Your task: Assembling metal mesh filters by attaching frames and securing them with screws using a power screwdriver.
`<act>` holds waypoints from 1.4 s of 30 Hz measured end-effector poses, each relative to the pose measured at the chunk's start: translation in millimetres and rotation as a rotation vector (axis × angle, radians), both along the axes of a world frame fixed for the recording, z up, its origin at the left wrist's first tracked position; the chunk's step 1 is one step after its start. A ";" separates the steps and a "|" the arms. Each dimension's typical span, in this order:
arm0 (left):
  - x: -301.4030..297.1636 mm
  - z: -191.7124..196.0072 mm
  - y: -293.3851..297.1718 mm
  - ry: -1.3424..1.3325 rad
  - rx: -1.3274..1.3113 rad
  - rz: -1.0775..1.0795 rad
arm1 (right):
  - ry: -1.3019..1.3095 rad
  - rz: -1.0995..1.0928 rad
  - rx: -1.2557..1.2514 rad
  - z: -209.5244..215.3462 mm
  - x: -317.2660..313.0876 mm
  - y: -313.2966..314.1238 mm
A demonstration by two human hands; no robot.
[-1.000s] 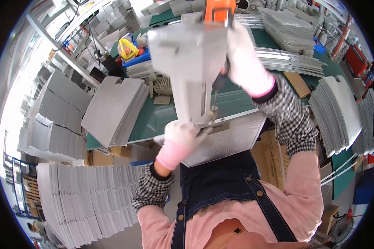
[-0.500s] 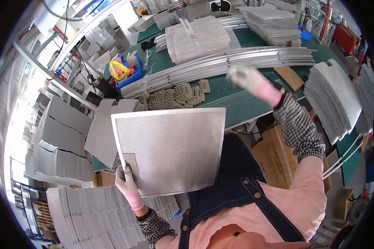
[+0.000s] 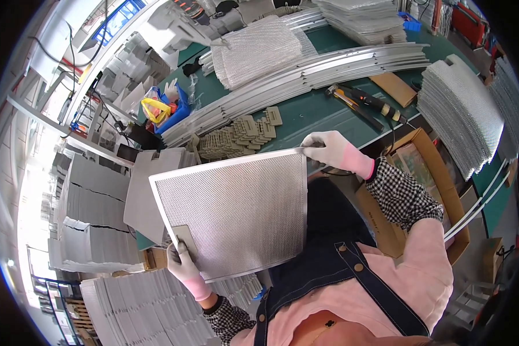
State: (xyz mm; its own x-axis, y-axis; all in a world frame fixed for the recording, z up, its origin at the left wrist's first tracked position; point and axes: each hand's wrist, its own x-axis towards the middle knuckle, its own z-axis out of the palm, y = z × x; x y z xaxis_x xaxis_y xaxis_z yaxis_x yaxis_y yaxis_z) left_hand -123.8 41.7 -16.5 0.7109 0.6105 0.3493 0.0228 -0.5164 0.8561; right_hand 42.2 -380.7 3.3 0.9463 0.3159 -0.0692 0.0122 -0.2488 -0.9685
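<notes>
Head view: my left grip (image 3: 183, 266) is clamping mesh panel (image 3: 236, 213) at lower left edge, thumb pressing by grey patch (image 3: 184, 235). My right grip (image 3: 331, 149) is pinching top right corner. Panel is slanting in front of dark apron (image 3: 335, 213). Past it, tan pieces (image 3: 236, 137) are lying piled on green surface (image 3: 312, 116). Long silver strips (image 3: 334, 70) are lying behind pieces.

Dark print (image 3: 376, 222) on brown cardboard box (image 3: 387, 235), too small to read
</notes>
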 end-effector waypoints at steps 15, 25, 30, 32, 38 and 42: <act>-4.1 39.0 -46.2 0.010 0.071 -0.017 | -0.383 -0.047 -0.729 -27.3 19.5 -1.9; 10.6 29.2 -38.1 0.033 0.043 -0.037 | -0.371 -0.039 -0.491 -40.0 22.7 -19.5; 17.1 8.7 -14.9 0.025 0.033 -0.039 | 0.112 0.034 0.252 -43.9 17.9 -27.0; 18.4 7.8 -13.5 0.047 0.002 -0.027 | 0.122 0.052 0.359 -54.7 19.3 -23.5; 29.8 -4.2 -6.6 0.069 0.080 -0.029 | 0.073 0.016 0.284 -47.4 11.7 -8.9; 36.1 10.4 -10.6 0.073 0.178 0.053 | -0.134 -0.034 0.446 -31.9 6.2 7.7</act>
